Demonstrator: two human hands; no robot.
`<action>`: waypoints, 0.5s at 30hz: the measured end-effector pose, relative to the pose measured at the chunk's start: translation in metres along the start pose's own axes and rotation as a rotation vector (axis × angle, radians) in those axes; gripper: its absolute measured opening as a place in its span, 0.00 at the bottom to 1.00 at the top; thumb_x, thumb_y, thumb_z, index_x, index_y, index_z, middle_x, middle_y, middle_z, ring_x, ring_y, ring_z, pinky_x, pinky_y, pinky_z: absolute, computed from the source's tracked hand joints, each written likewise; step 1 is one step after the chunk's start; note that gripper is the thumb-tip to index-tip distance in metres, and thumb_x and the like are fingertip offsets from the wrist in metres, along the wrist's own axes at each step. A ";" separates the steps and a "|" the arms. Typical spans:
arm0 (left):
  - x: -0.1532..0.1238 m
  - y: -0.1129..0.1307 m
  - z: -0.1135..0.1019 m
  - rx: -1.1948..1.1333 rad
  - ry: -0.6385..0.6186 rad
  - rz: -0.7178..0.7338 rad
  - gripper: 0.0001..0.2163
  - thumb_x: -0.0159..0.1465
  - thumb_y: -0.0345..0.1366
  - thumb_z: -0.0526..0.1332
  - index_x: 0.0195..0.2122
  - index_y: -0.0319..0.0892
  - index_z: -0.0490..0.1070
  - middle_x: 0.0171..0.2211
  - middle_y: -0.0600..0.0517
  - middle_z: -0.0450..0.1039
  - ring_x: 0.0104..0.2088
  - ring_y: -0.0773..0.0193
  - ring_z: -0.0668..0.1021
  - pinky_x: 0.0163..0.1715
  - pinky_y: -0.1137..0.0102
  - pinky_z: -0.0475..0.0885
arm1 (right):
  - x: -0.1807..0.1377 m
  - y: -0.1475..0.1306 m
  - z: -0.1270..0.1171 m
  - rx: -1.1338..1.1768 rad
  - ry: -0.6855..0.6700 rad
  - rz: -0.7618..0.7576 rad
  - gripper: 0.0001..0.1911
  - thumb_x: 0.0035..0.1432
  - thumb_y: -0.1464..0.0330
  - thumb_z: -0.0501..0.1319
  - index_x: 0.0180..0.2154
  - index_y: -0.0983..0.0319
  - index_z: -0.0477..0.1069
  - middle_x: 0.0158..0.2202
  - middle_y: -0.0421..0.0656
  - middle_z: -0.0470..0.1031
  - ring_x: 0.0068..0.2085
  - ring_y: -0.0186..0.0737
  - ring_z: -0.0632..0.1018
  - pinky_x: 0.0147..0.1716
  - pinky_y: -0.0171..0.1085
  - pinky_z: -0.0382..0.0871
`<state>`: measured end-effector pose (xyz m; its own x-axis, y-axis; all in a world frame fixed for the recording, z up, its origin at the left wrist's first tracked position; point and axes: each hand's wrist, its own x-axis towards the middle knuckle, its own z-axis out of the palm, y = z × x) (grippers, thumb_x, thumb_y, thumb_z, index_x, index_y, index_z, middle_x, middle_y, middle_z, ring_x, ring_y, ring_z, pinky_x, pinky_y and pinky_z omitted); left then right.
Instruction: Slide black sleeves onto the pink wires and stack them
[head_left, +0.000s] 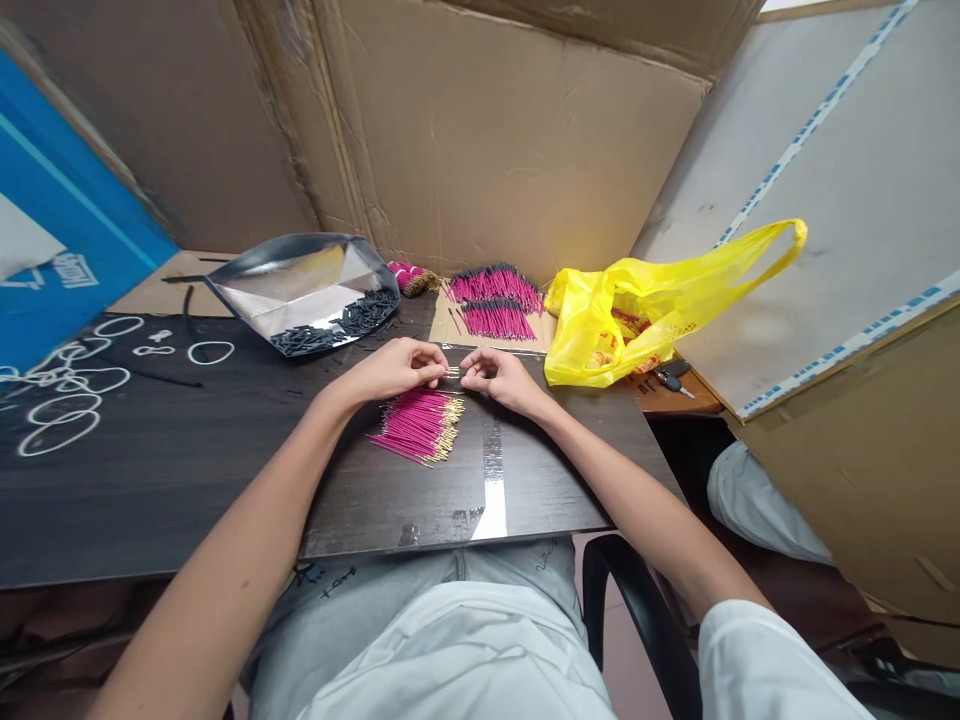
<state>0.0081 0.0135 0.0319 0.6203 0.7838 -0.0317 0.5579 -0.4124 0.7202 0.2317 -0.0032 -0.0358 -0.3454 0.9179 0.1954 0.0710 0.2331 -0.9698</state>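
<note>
My left hand (409,369) is closed in a pinch around a few thin pink wires with gold tips (453,372), whose ends stick out to the right. Facing it, my right hand (501,378) has its thumb and fingers bent together close to those tips. What it grips, if anything, is too small to make out. Just below both hands, a pile of pink wires (417,425) lies on the dark table (555,470), gold ends toward the right. Beyond the hands, rows of pink wires with black ends (496,300) rest on a piece of cardboard (444,327).
An open silvery bag (259,300) with small black tubes (352,320) stands at the back left. To its left lie white rubber bands (64,410). A yellow plastic bag (585,350) sits at the right, near keys (673,380). Cardboard walls (510,140) enclose the back.
</note>
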 end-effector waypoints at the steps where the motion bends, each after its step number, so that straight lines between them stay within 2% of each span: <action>1: 0.000 0.000 0.000 0.003 -0.004 -0.001 0.13 0.64 0.45 0.61 0.35 0.40 0.77 0.28 0.50 0.79 0.27 0.65 0.74 0.31 0.70 0.66 | 0.000 0.000 0.000 -0.001 -0.001 0.005 0.16 0.50 0.64 0.71 0.39 0.62 0.72 0.31 0.38 0.75 0.32 0.33 0.74 0.38 0.36 0.69; 15: 0.000 0.000 0.000 0.016 -0.009 -0.007 0.13 0.64 0.45 0.61 0.35 0.40 0.77 0.28 0.50 0.78 0.27 0.64 0.75 0.32 0.70 0.67 | -0.001 -0.001 -0.001 0.010 -0.028 -0.013 0.17 0.49 0.63 0.71 0.40 0.62 0.72 0.31 0.38 0.74 0.32 0.33 0.74 0.37 0.35 0.69</action>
<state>0.0081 0.0132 0.0320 0.6213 0.7824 -0.0435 0.5709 -0.4140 0.7090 0.2327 -0.0038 -0.0349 -0.3724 0.9054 0.2039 0.0574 0.2417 -0.9686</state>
